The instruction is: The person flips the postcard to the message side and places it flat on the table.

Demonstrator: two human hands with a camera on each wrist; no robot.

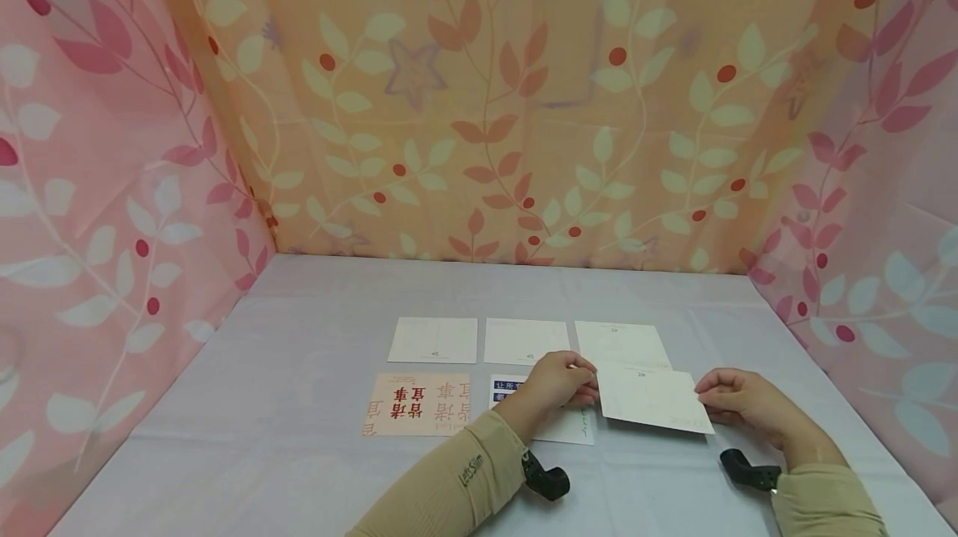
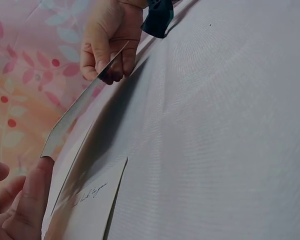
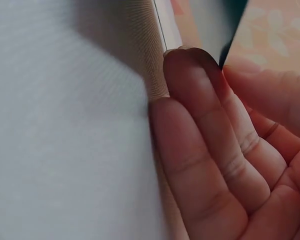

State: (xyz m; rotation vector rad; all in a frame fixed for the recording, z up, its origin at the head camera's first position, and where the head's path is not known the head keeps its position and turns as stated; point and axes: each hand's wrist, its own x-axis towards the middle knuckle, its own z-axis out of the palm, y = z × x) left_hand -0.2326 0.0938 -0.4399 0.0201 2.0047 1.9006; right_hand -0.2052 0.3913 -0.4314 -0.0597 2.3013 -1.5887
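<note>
A white card (image 1: pixel 653 398) with small print near its top edge is raised off the table, its near edge tilted toward me. My right hand (image 1: pixel 748 404) pinches its right edge between thumb and fingers. At the opposite edge, my left hand (image 1: pixel 557 383) holds the left side by the fingertips. The left wrist view shows the raised card (image 2: pixel 82 102) edge-on and slightly bent, spanning both hands. Under my left hand lies a white card with blue print blocks (image 1: pixel 507 385), partly covered by that hand. In the right wrist view the right fingers (image 3: pixel 200 165) lie close above the cloth.
Behind the hands, three white cards lie in a row: left (image 1: pixel 432 340), middle (image 1: pixel 526 341) and right (image 1: pixel 623 344). A peach card with red characters (image 1: pixel 417 405) lies front left. White cloth (image 1: pixel 247 437) covers the table. Patterned curtains (image 1: pixel 486 105) enclose the back and sides.
</note>
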